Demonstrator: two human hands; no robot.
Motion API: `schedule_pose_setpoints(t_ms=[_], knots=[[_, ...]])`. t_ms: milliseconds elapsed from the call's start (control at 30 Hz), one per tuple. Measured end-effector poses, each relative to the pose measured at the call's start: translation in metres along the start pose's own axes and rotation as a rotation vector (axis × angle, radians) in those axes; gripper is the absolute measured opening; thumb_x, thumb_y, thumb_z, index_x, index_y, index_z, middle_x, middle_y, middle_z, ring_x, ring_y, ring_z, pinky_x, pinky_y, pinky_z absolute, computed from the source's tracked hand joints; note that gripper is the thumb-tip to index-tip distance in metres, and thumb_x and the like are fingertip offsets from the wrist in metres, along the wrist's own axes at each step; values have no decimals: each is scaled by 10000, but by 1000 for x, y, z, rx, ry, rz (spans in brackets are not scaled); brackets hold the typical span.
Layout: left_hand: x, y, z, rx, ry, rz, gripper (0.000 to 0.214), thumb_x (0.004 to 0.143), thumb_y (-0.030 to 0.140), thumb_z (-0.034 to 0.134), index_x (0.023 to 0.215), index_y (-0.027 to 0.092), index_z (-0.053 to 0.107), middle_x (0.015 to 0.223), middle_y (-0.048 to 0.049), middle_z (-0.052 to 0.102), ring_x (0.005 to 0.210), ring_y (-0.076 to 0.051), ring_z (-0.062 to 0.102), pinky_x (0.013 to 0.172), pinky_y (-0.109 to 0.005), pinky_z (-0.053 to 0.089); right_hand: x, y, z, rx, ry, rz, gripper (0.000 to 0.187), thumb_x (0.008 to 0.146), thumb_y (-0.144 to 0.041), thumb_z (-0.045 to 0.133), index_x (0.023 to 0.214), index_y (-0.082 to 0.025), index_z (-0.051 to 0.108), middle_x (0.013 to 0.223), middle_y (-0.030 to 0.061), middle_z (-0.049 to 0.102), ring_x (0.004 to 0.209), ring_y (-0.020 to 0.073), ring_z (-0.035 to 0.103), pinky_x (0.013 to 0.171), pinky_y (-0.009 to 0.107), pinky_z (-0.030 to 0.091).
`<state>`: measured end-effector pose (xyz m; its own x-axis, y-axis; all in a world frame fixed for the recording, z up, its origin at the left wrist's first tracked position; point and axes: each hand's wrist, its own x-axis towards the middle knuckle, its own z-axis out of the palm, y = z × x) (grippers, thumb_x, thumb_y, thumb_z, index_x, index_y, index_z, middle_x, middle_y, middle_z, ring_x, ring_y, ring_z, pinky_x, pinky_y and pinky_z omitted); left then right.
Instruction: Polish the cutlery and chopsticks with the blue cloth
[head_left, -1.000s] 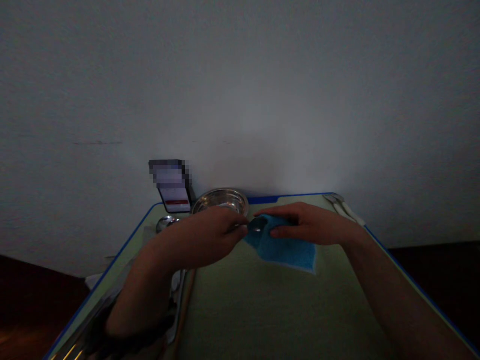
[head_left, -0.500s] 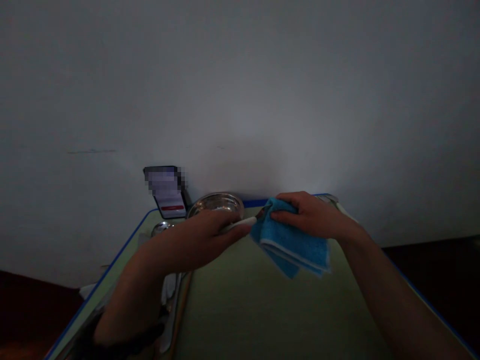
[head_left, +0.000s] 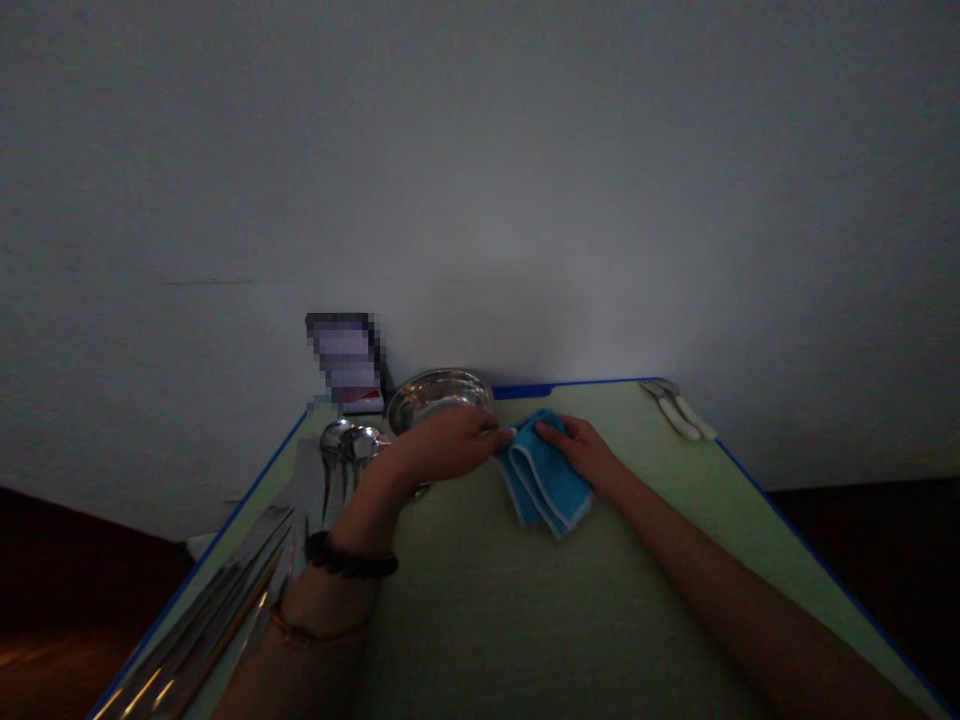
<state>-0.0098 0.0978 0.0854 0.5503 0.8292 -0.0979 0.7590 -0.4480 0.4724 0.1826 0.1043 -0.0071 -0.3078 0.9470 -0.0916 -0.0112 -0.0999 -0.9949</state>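
The blue cloth (head_left: 546, 482) sits folded on the desk (head_left: 525, 620) at frame centre, its upper edge gripped by the fingers of the right hand (head_left: 583, 452). The left hand (head_left: 448, 442) closes its fingers on a pale handle (head_left: 504, 433) touching the cloth. The steel bowl (head_left: 437, 393) just behind risks a knock from the knuckles.

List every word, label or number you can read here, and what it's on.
None readable.
The phone screen standing by the wall: blurred out, only a red band shows.
No writing visible on the blue cloth in the right hand, the utensil in the left hand, or the steel bowl.
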Motion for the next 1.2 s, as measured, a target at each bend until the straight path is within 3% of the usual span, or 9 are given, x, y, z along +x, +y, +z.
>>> schedule_pose_setpoints(t_ms=[133,200,300,367,533,800,1000,1100,1200], knots=[[-6,10,18,-96,58,14,347,877,395,330,881,144,570,786,-56,590,729,-174,544,685,-301,400,-18,7,10,287,284,19,296,695,-482,608,799,-205,596,611,-40,614,525,119,558,537,247,448],[-18,19,31,-189,62,-1,303,891,347,302,1059,156,468,796,-31,559,677,-136,529,623,-260,413,-27,5,14,403,350,55,290,691,-477,617,810,-213,594,603,-42,623,513,125,562,525,249,453],[-42,26,55,-774,-113,-168,308,870,327,337,1152,202,334,635,56,435,466,-90,395,419,-197,331,-35,5,17,465,321,94,284,692,-457,626,842,-217,599,604,-37,637,511,131,573,526,253,460],[-54,24,71,-984,-129,-229,285,872,385,332,1097,213,357,650,62,393,448,-77,349,388,-184,302,-36,7,16,460,278,94,291,701,-453,618,867,-215,605,627,-30,648,525,133,580,538,259,467],[-62,15,90,-820,-29,-235,321,868,462,352,758,178,453,663,30,444,567,-100,418,510,-205,360,-31,7,15,294,206,40,306,693,-452,625,849,-188,621,663,-15,651,566,135,582,573,271,476],[-60,16,88,-737,46,-209,300,885,430,355,911,186,526,731,0,548,664,-141,495,645,-233,404,-15,4,18,193,59,11,257,655,-317,678,867,-187,615,761,-2,664,667,142,605,643,284,493],[-64,12,88,-746,94,-202,339,882,390,396,1142,212,522,1004,-53,618,896,-190,547,822,-282,412,-10,6,15,253,-49,83,247,665,-271,675,885,-178,611,736,-4,662,671,138,618,661,291,500],[-64,11,87,-769,96,-209,355,873,390,419,1171,225,518,1109,-60,590,996,-203,523,878,-291,391,-10,7,15,249,-51,84,246,669,-300,673,870,-174,610,736,0,658,677,141,614,673,300,495],[-63,9,87,-814,91,-270,375,866,427,416,1166,227,517,1057,-62,594,970,-199,524,809,-268,419,-10,9,18,219,3,76,252,679,-359,659,838,-175,596,732,-4,642,658,134,593,657,289,483]])
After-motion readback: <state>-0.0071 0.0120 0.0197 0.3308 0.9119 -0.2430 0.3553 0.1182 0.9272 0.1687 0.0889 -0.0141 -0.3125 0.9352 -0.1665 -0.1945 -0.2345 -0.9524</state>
